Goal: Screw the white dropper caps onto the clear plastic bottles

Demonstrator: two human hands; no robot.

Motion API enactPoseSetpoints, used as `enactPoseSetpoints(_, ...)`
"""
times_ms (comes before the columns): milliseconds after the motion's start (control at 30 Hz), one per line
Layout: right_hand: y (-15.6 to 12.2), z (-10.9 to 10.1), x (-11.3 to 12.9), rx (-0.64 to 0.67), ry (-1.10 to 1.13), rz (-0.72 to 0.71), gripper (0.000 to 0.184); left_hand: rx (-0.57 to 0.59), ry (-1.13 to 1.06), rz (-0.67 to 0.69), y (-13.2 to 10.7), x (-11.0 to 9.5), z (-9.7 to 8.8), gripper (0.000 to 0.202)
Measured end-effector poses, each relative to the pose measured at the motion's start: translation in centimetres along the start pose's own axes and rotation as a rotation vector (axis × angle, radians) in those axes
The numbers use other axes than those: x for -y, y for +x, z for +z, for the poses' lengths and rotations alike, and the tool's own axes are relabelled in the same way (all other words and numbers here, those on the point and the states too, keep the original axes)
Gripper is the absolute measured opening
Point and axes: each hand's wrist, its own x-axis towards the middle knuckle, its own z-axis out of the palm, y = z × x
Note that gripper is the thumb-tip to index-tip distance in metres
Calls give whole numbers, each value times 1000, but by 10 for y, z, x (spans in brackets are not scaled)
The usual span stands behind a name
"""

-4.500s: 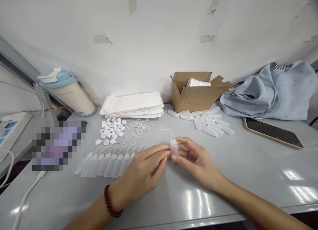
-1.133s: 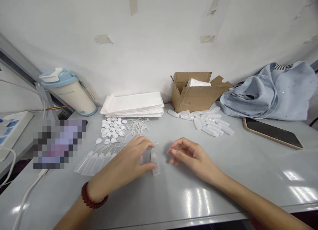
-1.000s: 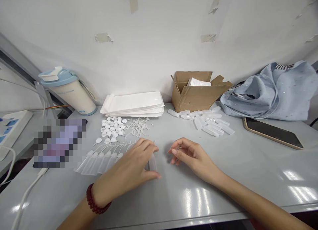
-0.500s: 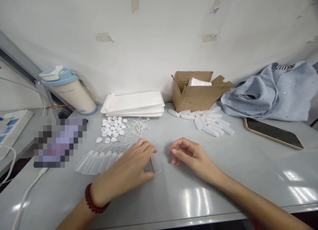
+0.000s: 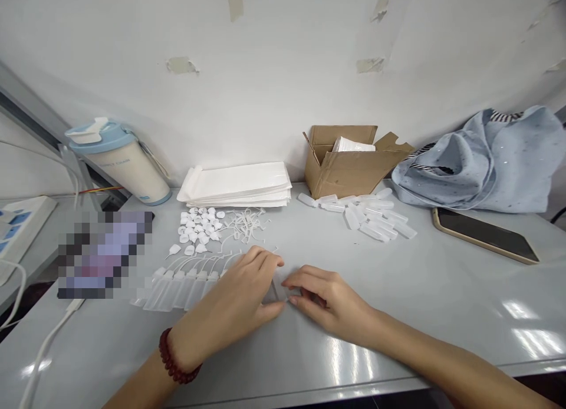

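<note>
Several translucent plastic squeeze bottles (image 5: 167, 292) lie side by side in a row on the grey table, with thin white tubes at their tops. My left hand (image 5: 247, 291) arches over the row's right end, fingers and thumb closed around the last plastic bottle (image 5: 278, 284). From the right, my right hand (image 5: 329, 297) has its curled fingertips and thumb against that bottle's side. My left palm hides part of the row. Behind it lie loose white caps (image 5: 198, 223) and a tangle of thin white tubes (image 5: 247, 223).
A pile of loose plastic bottles (image 5: 371, 214) lies before an open cardboard box (image 5: 349, 173). White sheets or pouches (image 5: 239, 182) are stacked at the back. A tumbler (image 5: 128, 161) and a blurred phone (image 5: 106, 253) stand left; a phone (image 5: 486, 235) and blue cloth bag (image 5: 508, 167) are right.
My right hand has moved left and slightly toward me, and now touches the bottle at the row's end. My left hand has shifted slightly right, still over the row.
</note>
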Motion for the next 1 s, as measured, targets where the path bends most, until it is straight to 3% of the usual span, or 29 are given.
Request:
enactPoseSetpoints(200, -1, 0, -2, 21, -15, -26, 24, 57, -30, 6, -6, -1, -7, 46)
enactPoseSetpoints(400, -1, -1, -3, 3, -19, -51, 24, 143, -7, -88, -16, 6, -20, 53)
enactPoseSetpoints(600, -1, -2, -2, 20, -61, -38, 24, 180, 48, -128, -17, 4, -19, 49)
enactPoseSetpoints(833, -2, 6, 2, 179, -428, -234, 41, 185, 94, -103, -15, 2, -18, 50)
enactPoseSetpoints(1000, -2, 8, 3, 276, -561, -284, 51, 181, 68, -98, -15, 5, -17, 51)
